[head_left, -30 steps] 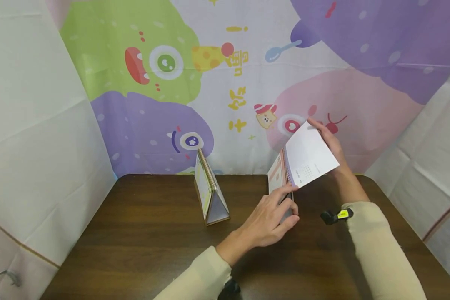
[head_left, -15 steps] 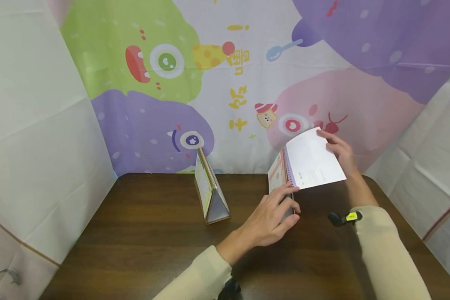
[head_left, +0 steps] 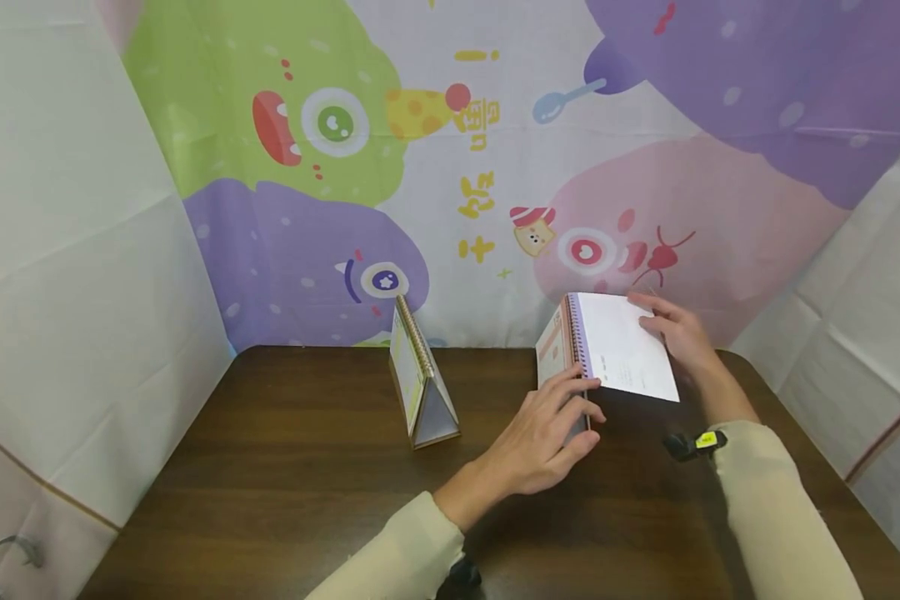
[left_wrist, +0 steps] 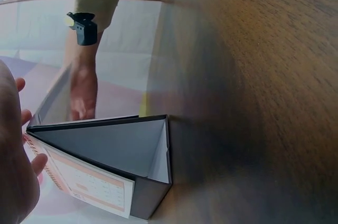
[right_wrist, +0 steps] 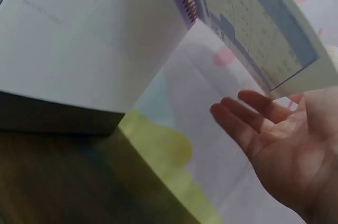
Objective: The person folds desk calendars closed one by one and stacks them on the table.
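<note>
A spiral-bound desk calendar (head_left: 555, 346) stands like a tent on the right half of the table. My left hand (head_left: 532, 437) holds the near end of its top, with the fingers around the binding. In the left wrist view that calendar's grey triangular frame (left_wrist: 116, 145) shows, open at the end. My right hand (head_left: 682, 337) pinches a white page (head_left: 622, 342) by its far outer edge, on the calendar's right side. From the right wrist, a blue-bordered sheet (right_wrist: 264, 28) hangs over my fingers, with the thumb hidden. Another desk calendar (head_left: 423, 375) stands left, untouched.
The dark wooden table (head_left: 292, 483) ends at a cloth backdrop (head_left: 465, 308) with cartoon figures. White cloth walls (head_left: 97, 208) close in both sides. A black wrist camera (head_left: 690, 446) sits at my right sleeve.
My right hand has moved right and down with the page, which went from raised and tilted to lying lower over the calendar's right side. The left hand has stayed almost still.
</note>
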`<state>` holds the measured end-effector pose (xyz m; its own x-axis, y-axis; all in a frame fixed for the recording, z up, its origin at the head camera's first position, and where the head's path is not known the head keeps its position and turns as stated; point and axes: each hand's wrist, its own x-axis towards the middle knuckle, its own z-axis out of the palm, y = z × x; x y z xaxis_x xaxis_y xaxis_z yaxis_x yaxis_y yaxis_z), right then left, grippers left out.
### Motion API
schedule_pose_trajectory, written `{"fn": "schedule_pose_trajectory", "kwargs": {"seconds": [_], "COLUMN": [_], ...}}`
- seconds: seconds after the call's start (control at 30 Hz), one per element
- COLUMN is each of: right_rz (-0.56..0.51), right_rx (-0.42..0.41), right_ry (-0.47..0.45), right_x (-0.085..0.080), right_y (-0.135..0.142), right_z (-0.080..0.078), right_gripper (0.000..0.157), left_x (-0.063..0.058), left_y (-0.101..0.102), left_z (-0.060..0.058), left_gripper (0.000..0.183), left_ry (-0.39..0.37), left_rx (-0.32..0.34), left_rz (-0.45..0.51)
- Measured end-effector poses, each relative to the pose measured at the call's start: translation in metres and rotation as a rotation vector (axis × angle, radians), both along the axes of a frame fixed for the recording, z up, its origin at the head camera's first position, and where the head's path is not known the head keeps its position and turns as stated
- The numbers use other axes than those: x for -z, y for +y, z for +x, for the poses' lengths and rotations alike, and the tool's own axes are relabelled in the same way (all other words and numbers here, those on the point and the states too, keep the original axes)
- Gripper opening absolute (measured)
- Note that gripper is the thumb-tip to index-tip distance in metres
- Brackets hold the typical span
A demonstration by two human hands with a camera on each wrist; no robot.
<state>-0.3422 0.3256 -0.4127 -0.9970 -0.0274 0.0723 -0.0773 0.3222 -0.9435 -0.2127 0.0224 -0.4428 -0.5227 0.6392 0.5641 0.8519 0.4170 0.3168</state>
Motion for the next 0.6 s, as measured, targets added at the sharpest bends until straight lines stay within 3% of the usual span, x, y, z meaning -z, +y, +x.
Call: {"fn": "schedule_pose_trajectory", "kwargs": {"seconds": [0.33,0.6], "right_rz": [0.081,0.049], "right_rx": [-0.239,-0.294], "right_ry": [-0.127,-0.131], "right_x": [0.02,0.023], "right_y": [-0.007,-0.012], "right_z": [-0.003,-0.002], "right_gripper": [0.061,0.064], "left_x": [0.002,0.004], "left_y": [-0.001,-0.002], "left_z": [0.0,0.001], "left_gripper": [0.03,0.031], "left_ry": [0.034,0.036], "left_rx": [-0.016,-0.018], "left_rz": [0.0,0.005]}}
